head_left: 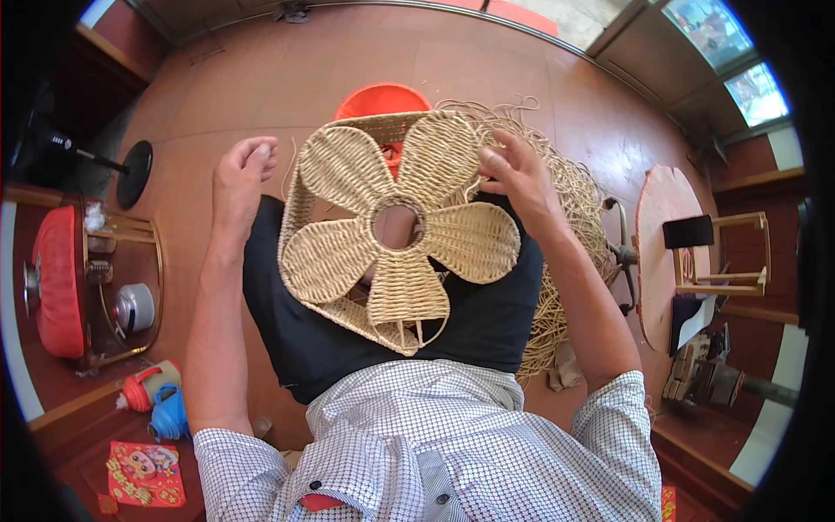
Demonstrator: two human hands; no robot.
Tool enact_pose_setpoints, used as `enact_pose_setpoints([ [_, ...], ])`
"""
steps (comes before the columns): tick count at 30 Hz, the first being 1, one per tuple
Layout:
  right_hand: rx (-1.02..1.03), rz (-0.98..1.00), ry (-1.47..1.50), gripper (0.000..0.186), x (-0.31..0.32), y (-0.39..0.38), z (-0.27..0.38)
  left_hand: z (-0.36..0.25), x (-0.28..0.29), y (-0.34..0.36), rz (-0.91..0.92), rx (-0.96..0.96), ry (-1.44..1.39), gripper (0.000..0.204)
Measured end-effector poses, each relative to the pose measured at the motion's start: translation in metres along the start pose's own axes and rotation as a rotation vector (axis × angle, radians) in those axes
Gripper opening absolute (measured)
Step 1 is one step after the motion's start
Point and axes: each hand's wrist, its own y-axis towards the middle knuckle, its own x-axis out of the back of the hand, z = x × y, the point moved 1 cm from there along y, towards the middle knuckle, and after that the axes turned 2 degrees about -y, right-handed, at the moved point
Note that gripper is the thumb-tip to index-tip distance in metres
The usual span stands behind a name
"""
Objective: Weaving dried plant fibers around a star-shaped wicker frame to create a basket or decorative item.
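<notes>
A woven straw basket shaped like a five-petal flower with a round hole in its middle rests tilted on my lap. My right hand grips its upper right petal at the rim. My left hand hovers to the left of the basket, fingers loosely curled, holding nothing that I can see. Thin straw strands trail from the basket's lower edge.
A heap of loose straw cord lies on the reddish floor to my right. A red basin sits beyond the basket. On the left stand a red cushioned stool, a pot and bottles; a round board lies on the right.
</notes>
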Motion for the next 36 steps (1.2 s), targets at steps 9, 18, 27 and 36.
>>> enact_pose_setpoints([
  [9, -0.005, 0.154, -0.317, 0.063, -0.007, 0.017, -0.025, 0.176, 0.098, -0.052, -0.274, 0.401, -0.398, 0.025],
  [18, 0.147, -0.224, -0.588, 0.057, 0.076, 0.0, -0.027, 0.382, 0.029, -0.109, -0.332, 0.883, -0.35, 0.016],
  [27, -0.006, -0.323, -0.5, 0.058, 0.058, -0.019, -0.047, 0.413, -0.011, -0.079, -0.248, 0.742, 0.224, 0.021],
  [36, -0.128, -0.338, -0.53, 0.059, 0.046, -0.018, -0.031, 0.44, 0.007, -0.002, -0.373, 0.772, 0.529, 0.029],
])
